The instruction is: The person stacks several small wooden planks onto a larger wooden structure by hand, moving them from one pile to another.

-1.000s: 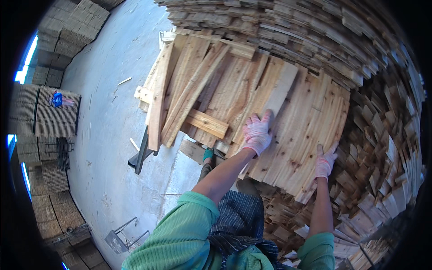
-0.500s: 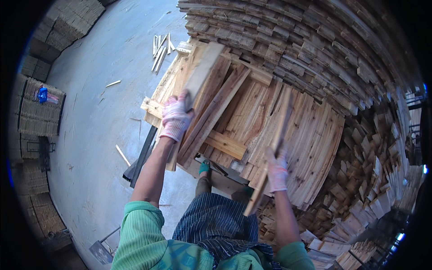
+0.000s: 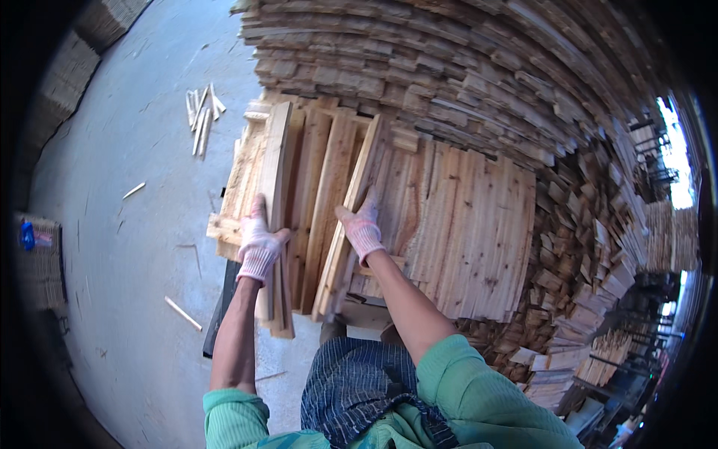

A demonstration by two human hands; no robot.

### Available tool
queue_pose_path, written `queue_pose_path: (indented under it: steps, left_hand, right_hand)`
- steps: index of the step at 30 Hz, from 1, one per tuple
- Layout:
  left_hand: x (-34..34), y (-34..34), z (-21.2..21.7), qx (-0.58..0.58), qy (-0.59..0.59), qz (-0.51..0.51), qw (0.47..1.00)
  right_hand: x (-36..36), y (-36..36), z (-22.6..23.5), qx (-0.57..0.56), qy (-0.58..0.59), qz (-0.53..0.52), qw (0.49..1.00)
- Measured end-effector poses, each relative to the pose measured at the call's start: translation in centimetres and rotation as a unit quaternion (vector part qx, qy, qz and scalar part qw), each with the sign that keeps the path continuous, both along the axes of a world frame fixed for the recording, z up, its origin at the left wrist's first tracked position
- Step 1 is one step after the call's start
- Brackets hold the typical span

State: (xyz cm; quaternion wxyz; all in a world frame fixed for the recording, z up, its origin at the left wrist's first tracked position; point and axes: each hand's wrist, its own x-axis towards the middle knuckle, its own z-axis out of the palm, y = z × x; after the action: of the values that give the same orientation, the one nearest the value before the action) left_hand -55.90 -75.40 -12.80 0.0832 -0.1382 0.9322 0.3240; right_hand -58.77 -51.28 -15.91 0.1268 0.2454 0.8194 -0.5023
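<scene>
My left hand (image 3: 260,243), in a white and pink knitted glove, is closed on a pale wooden plank (image 3: 275,161) that lies lengthwise at the left of a layer of planks. My right hand (image 3: 362,229), gloved alike, grips the side of another wooden plank (image 3: 351,206), thumb on its near face and fingers partly hidden behind it. This plank stands tilted on its edge. Between the two hands lie several loose planks (image 3: 320,187), side by side. Below them, a short crosspiece (image 3: 226,228) sticks out at the left.
A tall stack of boards (image 3: 404,67) rises behind the work surface. Neatly laid boards (image 3: 479,232) extend to the right, with a heap of offcuts (image 3: 561,239) beyond. Wood strips (image 3: 202,123) lie on the grey floor (image 3: 112,247) at left. A dark beam (image 3: 219,322) stands near my left forearm.
My right hand has swung leftward with its plank, from beside my body to the loose planks. My left hand stays on its plank, now more upright in view. The view has turned right.
</scene>
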Motion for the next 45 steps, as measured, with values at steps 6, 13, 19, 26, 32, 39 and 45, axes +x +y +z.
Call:
queue_pose_path:
  steps: [6, 13, 19, 26, 32, 39, 45]
  left_hand:
    - [-2.1, 6.5, 5.2, -0.108, -0.105, -0.059, 0.987]
    - [-1.4, 8.1, 3.7, -0.199, -0.078, -0.058, 0.975]
    - [7.2, 16.2, 6.7, 0.3, 0.138, 0.014, 0.944]
    - [14.9, 27.1, 6.5, 0.601, -0.124, 0.165, 0.772]
    - [28.8, 32.1, 1.7, 0.677, -0.257, 0.254, 0.641]
    - [36.6, 38.3, -5.4, 0.694, -0.356, 0.407, 0.474]
    - [26.9, 41.5, -10.0, 0.772, -0.306, 0.353, 0.431]
  right_hand:
    - [7.6, 16.1, 2.9, 0.069, 0.069, 0.16, 0.982]
    - [-0.4, 31.5, 11.3, 0.398, -0.012, 0.409, 0.821]
    - [-7.3, 41.2, 3.5, 0.498, -0.076, 0.416, 0.757]
    - [-8.7, 39.8, 3.9, 0.407, -0.1, 0.416, 0.807]
    - [-10.3, 41.8, 3.3, 0.406, -0.036, 0.443, 0.799]
    - [-10.5, 45.0, 3.3, 0.412, -0.05, 0.46, 0.785]
    - [-11.6, 43.8, 3.8, 0.383, -0.049, 0.49, 0.782]
